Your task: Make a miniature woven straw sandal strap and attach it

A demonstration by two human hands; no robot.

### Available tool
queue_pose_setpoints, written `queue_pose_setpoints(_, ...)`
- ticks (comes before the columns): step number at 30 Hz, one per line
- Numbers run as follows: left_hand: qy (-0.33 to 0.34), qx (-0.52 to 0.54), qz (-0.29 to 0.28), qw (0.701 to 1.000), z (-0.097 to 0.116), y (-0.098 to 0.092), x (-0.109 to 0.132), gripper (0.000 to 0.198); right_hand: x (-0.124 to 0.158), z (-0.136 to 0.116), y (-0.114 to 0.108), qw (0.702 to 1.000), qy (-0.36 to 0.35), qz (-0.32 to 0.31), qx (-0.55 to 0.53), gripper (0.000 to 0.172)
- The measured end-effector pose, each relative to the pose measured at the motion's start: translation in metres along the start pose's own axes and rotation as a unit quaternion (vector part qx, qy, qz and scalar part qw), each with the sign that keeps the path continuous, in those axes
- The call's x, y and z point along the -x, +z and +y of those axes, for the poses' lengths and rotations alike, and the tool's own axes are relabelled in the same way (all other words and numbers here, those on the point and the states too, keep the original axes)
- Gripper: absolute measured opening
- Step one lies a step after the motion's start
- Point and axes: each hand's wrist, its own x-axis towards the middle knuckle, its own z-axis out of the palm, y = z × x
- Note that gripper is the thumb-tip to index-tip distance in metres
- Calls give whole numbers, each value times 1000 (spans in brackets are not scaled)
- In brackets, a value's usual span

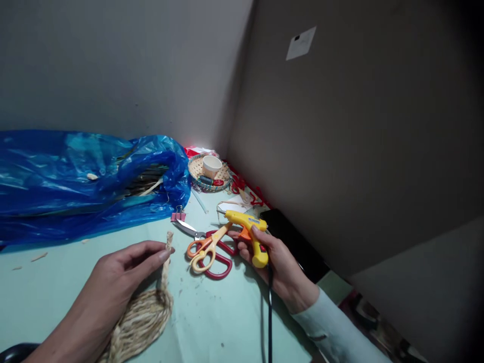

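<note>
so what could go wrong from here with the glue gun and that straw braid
1. The left hand pinches the straw braid at its thin end; if glue goes there, hot glue could reach the fingertips.
2. The glue gun in the right hand points its nozzle over the scissors; a drip could foul them.
3. Its cord trails down the table beside the wrist and might snag.
</note>
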Motion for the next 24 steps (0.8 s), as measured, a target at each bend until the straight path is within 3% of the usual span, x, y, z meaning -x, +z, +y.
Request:
queue_pose_setpoints(3,26,20,24,999,4,1,6,29,-13,-6,10,999,-19,-16,39,45)
queue_pose_setpoints(6,76,-7,39,996,10,2,14,26,-14,-14,15,994,-31,-41,95,42)
queue_pose_setpoints(11,132,-20,43,990,15,0,23,20,8,-24,-1,978,-66,-54,192,30)
queue_pose_setpoints(12,136,-19,44,990,15,0,24,17,14,-25,-6,958,-105,-36,264,34)
queue_pose_setpoints(15,148,-18,42,988,17,-3,28,11,32,-28,-24,846,-223,19,485,36)
queue_pose_setpoints(20,193,-40,38,980,20,-15,34,9,66,-16,-34,680,-289,49,672,31)
queue_pose_setpoints(22,204,-49,35,977,19,-20,36,10,74,-6,-19,645,-365,8,672,23)
queue_pose_setpoints(24,199,-53,28,978,18,-24,38,9,75,4,8,653,-416,-83,627,18)
